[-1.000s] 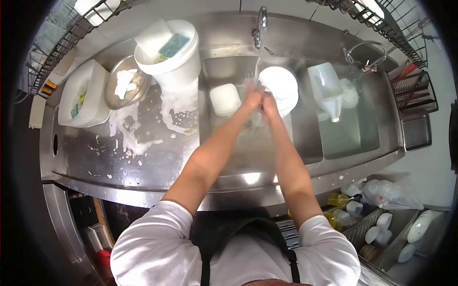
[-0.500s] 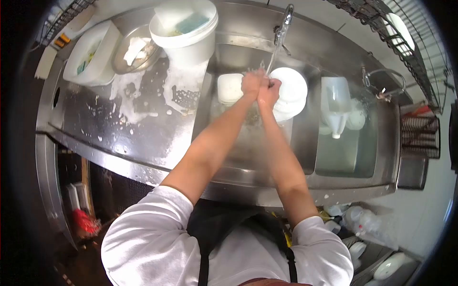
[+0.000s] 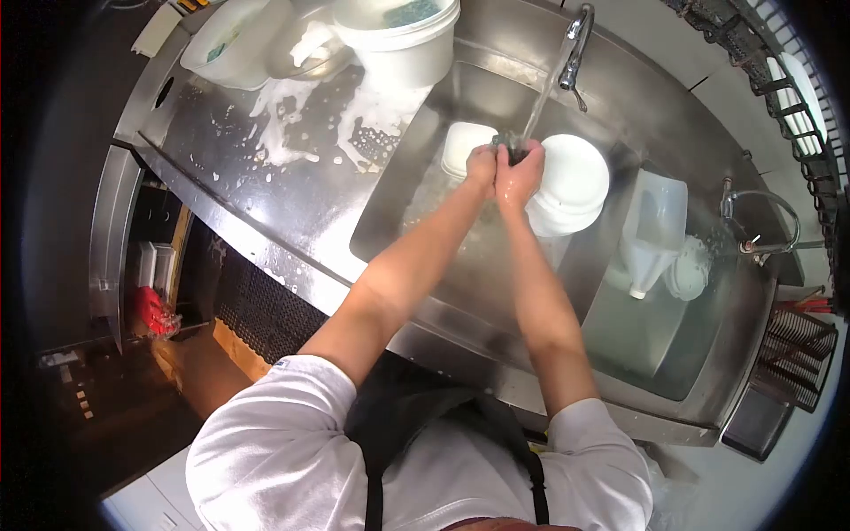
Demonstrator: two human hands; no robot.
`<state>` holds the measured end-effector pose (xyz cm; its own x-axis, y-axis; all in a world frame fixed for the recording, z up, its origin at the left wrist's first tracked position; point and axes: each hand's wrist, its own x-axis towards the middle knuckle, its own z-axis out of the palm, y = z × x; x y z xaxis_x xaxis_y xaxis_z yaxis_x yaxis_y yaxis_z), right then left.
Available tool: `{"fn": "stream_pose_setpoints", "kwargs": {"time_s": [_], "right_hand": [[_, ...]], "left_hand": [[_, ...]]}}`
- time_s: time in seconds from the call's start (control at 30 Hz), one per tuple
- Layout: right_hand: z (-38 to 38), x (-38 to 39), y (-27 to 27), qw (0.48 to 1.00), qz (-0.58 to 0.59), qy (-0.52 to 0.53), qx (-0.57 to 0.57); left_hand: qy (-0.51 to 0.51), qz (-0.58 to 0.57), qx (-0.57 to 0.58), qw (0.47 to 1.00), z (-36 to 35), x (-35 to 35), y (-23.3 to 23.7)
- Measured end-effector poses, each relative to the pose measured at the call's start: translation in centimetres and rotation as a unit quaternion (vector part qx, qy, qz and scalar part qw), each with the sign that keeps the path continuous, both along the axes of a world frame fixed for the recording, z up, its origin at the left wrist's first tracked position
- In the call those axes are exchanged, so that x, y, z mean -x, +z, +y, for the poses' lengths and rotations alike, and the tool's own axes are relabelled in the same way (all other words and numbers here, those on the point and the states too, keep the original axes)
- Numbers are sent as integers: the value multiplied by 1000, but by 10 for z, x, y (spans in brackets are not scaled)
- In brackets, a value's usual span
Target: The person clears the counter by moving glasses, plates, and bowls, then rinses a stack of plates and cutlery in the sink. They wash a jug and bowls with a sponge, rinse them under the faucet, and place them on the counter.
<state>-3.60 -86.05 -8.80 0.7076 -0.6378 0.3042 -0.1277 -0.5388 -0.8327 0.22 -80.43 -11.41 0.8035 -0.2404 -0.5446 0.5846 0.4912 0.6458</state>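
Side by side over the sink, my left hand (image 3: 482, 167) and my right hand (image 3: 521, 177) close around a small dark scourer (image 3: 513, 152). Its shape is partly hidden by fingers and splashing water. A stream from the faucet (image 3: 577, 49) falls onto it. Just left of my hands, a white square dish (image 3: 467, 147) sits in the sink (image 3: 390, 208). A stack of round white plates (image 3: 575, 173) lies immediately to the right.
A translucent bottle (image 3: 657, 217) and a bowl (image 3: 688, 270) sit in the water-filled right basin (image 3: 624, 332). On the foamy counter (image 3: 257, 208) stand a white bucket (image 3: 398, 49), a metal bowl (image 3: 288, 57) and a plastic tub (image 3: 235, 44). A wire rack (image 3: 779, 88) hangs at upper right.
My hands have shifted from overlapping to side by side, and the dark scourer now shows between them. The view has turned, so the sink and counter appear tilted.
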Motion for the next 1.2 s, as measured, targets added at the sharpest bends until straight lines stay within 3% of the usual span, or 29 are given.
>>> {"fn": "stream_pose_setpoints", "kwargs": {"time_s": [0.07,0.1,0.13,0.2,0.23,0.37,0.47,0.5,0.6,0.63,0.67,0.73,0.77,0.8,0.9,1.0,1.1,1.13,1.2], "right_hand": [[5,-3,-2,999,-35,-10,-6],[0,-9,-19,998,16,0,-57],[-6,-9,-19,977,32,19,-212],[-18,-7,-19,862,69,51,-499],[-23,-1,-20,860,62,82,-500],[-43,-14,-32,908,82,4,-410],[-46,-17,-14,868,24,-5,-496],[-53,-17,-8,808,70,81,-579],[-53,-4,-12,808,63,219,-544],[-50,2,-13,806,85,199,-552],[-52,3,-19,864,97,162,-466],[-53,1,-32,949,117,85,-279],[-56,2,-39,992,111,37,-40],[-51,2,-35,991,125,36,-26],[-20,-1,-12,982,184,33,0],[-5,-2,-17,978,188,80,-44],[-2,7,-16,977,69,95,-177],[-3,8,-14,984,61,53,-158],[-11,9,-12,991,48,-32,-117]], "left_hand": [[-25,16,107,994,1,-3,-10],[-36,26,159,986,4,-2,-13],[-34,15,119,992,6,0,-10],[-31,-1,39,999,5,4,-8],[-37,-18,12,999,7,5,-9],[105,27,-68,992,-12,16,-4],[178,10,-92,980,-19,13,-8],[169,6,-82,982,-18,11,-14],[135,9,-52,989,-8,5,-29],[120,22,-45,992,0,5,-33],[105,36,-38,993,7,6,-36],[94,21,-138,986,15,12,-33],[107,6,-170,980,18,14,-37],[121,-8,-202,972,19,15,-44],[52,-60,-103,992,15,18,-29],[-48,-24,-95,994,10,24,7],[-4,-42,-71,997,1,16,-15],[11,-45,-46,998,-4,10,-26],[6,-49,-212,976,-20,2,-39]]}}
